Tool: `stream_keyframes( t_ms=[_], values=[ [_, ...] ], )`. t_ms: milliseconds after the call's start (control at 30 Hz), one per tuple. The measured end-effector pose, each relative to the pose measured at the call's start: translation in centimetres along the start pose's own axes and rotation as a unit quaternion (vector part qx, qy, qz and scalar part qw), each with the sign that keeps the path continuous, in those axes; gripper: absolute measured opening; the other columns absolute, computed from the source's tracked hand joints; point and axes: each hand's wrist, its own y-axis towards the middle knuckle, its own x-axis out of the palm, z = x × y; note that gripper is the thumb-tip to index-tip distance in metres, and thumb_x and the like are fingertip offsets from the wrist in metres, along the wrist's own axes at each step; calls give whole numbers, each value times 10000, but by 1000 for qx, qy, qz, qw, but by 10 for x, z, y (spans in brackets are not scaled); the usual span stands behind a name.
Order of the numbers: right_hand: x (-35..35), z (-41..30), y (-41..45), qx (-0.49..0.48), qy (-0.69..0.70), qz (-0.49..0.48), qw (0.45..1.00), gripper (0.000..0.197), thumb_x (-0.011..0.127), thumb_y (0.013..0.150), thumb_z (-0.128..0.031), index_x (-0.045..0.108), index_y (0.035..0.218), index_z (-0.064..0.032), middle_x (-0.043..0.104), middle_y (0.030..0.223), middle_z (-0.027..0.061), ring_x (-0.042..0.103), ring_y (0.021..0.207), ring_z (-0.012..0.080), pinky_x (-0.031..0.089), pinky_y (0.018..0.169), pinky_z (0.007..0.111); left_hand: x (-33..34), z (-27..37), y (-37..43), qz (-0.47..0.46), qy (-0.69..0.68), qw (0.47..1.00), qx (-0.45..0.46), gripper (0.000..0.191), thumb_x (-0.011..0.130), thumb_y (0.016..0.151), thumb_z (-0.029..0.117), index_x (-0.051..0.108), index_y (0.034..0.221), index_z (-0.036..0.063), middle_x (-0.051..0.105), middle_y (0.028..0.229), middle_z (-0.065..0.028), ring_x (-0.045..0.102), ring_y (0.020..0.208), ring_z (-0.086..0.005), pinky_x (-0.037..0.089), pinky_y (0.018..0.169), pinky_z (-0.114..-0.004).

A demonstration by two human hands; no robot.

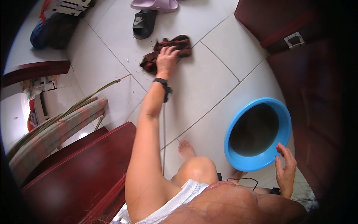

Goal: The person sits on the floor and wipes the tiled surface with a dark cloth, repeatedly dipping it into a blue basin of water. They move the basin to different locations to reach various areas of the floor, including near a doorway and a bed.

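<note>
On the tiled floor lies a bunched dark red and black cloth (pixel 184 46), and my left hand (pixel 167 57) presses down on it with bent fingers, slightly blurred. A black band with a small device (pixel 165 89) is around that wrist. Small dark crumbs lie on the tiles around the cloth. To the right stands a light-blue plastic basin (pixel 229 156) with dark, murky water (pixel 254 130) in it. My right hand (pixel 285 165) is at the basin's lower right rim, fingers curved apart and nothing held; whether it touches the rim I cannot tell.
A black slide sandal (pixel 144 24) and a lilac one (pixel 156 4) lie beyond the cloth. Dark red wooden furniture (pixel 313 98) borders the right side. At left are a red wooden panel (pixel 84 168), a folded striped fabric item (pixel 61 123) and a blue bag (pixel 40 35). My bare foot (pixel 186 148) is below.
</note>
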Motion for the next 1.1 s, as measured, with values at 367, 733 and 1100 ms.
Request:
stream_keyframes(
  t_ms=[367,733,1100],
  values=[
    [-3,2,-8,-22,-2,13,1000,365,593,882,53,652,1241,31,695,1182,215,687,1084,354,530,949,402,-154,105,-27,88,-107,990,-21,251,770,822,99,756,1064,164,692,1202,-14,618,1132,-295,553,918,-395],
    [0,-20,3,-46,0,4,999,363,590,886,62,652,1242,34,704,1147,220,696,1056,353,541,919,388,-41,140,-160,-64,-95,993,22,327,793,754,220,782,1063,326,563,1478,54,410,1458,-292,270,1144,-730],
    [-2,-12,-16,-34,6,17,999,375,609,879,45,654,1251,21,709,1132,211,697,1039,344,538,912,401,-80,-32,-48,105,-126,975,-150,285,712,914,125,732,1194,74,663,1343,-103,561,1283,-335,463,1086,-419]
  ],
)
